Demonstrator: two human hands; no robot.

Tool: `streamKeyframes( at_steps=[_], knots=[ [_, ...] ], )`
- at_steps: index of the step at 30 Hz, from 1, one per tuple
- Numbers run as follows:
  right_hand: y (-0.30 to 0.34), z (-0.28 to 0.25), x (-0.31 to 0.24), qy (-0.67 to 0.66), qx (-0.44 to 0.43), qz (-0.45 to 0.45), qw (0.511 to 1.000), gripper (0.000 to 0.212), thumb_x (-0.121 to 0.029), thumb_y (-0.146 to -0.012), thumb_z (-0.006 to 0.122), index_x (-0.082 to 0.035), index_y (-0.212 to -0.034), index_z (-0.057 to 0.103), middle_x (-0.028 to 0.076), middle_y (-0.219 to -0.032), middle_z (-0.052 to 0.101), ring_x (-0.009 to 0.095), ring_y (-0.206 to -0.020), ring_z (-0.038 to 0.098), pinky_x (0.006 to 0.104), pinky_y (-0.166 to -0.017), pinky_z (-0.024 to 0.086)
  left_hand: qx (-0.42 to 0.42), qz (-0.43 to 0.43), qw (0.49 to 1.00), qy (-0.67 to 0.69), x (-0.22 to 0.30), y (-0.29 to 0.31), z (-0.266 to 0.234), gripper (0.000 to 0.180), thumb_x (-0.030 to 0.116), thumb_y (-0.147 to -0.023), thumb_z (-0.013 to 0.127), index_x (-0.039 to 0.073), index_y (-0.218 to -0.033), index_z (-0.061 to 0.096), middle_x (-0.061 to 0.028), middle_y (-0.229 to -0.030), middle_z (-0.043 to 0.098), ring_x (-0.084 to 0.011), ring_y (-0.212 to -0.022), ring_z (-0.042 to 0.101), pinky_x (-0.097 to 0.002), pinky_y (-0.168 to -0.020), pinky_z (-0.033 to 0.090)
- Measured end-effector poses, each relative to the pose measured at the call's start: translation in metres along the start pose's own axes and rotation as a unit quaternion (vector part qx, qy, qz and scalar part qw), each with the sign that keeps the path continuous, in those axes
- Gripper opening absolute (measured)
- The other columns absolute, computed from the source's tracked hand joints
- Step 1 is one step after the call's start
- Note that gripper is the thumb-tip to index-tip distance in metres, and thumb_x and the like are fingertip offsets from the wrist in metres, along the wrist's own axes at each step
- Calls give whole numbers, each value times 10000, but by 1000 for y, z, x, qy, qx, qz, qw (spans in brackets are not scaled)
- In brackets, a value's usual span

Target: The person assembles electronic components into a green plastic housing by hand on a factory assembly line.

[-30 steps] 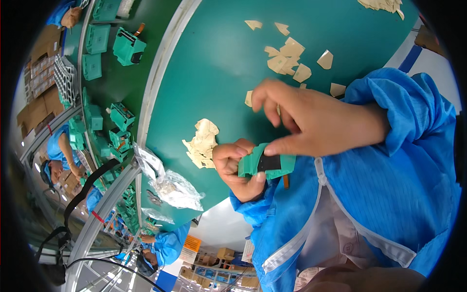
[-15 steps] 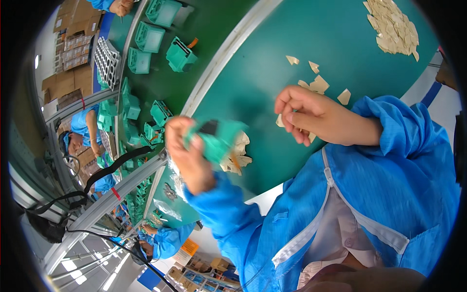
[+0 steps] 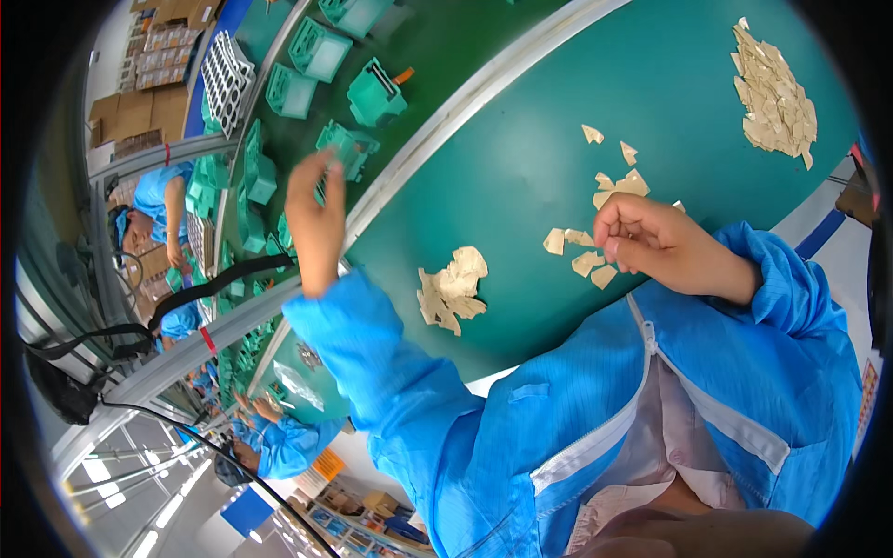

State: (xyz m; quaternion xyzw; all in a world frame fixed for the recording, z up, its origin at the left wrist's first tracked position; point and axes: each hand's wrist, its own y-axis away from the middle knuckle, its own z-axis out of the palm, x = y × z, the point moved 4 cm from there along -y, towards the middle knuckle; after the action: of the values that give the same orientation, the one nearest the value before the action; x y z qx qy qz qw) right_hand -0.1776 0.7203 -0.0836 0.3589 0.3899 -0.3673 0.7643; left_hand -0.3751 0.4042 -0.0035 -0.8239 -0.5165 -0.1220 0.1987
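Note:
My left hand (image 3: 316, 200) reaches over the dark green belt, its fingers stretched out and slightly blurred. Against its fingertips sits a green plastic housing (image 3: 350, 149), which the hand appears not to grip. My right hand (image 3: 656, 244) hovers at the near side of the table, fingers loosely bent and the thumb apart, with nothing visible in it. Beside and under its fingers lie several cream-coloured flat pieces (image 3: 554, 242). A small heap of the same pieces (image 3: 453, 290) lies between my two arms.
A large pile of cream pieces (image 3: 777, 98) lies at the far right of the green table (image 3: 521, 158). A pale metal rail (image 3: 465, 93) separates table and belt. Another green housing with an orange strip (image 3: 377, 95) and green bins (image 3: 319, 48) stand beyond. Co-workers (image 3: 163, 195) sit at left.
My left hand has moved left and away, from above the table to the belt. The green housing it held now rests on the belt. My right hand has stayed near the loose pieces.

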Motion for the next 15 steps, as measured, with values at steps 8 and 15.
streamKeyframes(
  at_steps=[8, 15],
  knots=[
    [-3, 14, -1, -3, -50, 0, 999, 61, -65, -981, 528, -35, -1024, 558, -5, -882, 527, 54, -784, 474, 222, -685, 414, -40, -102, 982, -155, 98, 162, 55, 286, 210, -814, 776, 106, -1071, 707, -96, -1108, 658, -291, -1055, 592, -430, -983, 388],
    [-1, 39, 5, 46, -89, 36, 994, 73, -65, -961, 545, -36, -1024, 566, 12, -875, 537, 71, -788, 489, 237, -700, 425, 96, -229, 961, -119, 87, 166, 70, 262, 189, -777, 813, 76, -977, 688, -62, -1047, 628, -281, -996, 562, -389, -901, 411]
  ],
)
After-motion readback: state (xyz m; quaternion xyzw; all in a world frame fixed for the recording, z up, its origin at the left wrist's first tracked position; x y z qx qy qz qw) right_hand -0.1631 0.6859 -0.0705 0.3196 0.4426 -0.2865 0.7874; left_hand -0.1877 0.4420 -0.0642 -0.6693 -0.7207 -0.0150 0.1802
